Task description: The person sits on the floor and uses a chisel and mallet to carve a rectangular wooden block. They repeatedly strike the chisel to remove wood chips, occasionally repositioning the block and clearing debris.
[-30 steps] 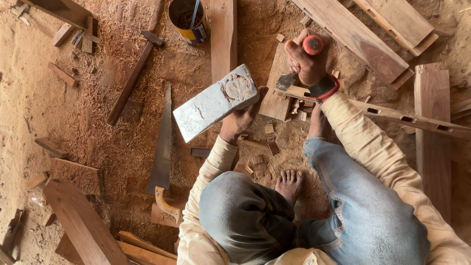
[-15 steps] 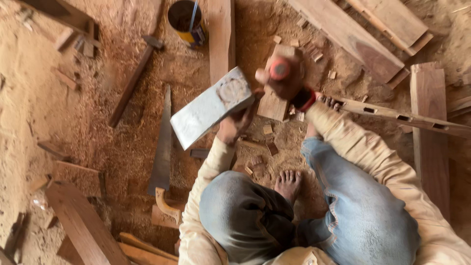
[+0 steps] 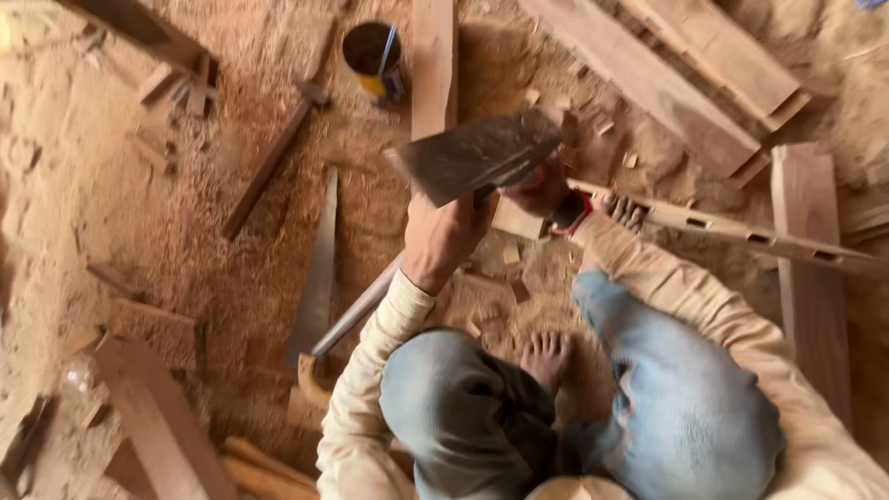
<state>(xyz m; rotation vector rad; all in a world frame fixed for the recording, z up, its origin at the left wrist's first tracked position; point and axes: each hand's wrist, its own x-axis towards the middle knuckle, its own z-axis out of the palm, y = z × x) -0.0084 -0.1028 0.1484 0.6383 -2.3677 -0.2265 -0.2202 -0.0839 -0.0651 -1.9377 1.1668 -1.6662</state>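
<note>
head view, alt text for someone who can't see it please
Seen from above, a person sitting on a sawdust-covered floor grips a grey block in the left hand, while the right hand is partly hidden behind it. A handsaw, a tin can and planks lie around.

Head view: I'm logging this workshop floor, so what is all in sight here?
Block: one, dark grey-brown, raised in the left hand.
Handsaw: one, grey blade, wooden handle, flat on the sawdust, left of the person.
Can: one, yellow with dark inside, top centre, a blue stick in it.
Mortised rail: one, brown with slots, right, under the right foot.
Planks: several, brown, along top and right.
Offcuts: many, small, brown, in front of the person.
Sawdust: covers the floor, tan.
Left hand: grips the block.
Right hand: mostly hidden behind the block.
Feet: two, bare.
</note>
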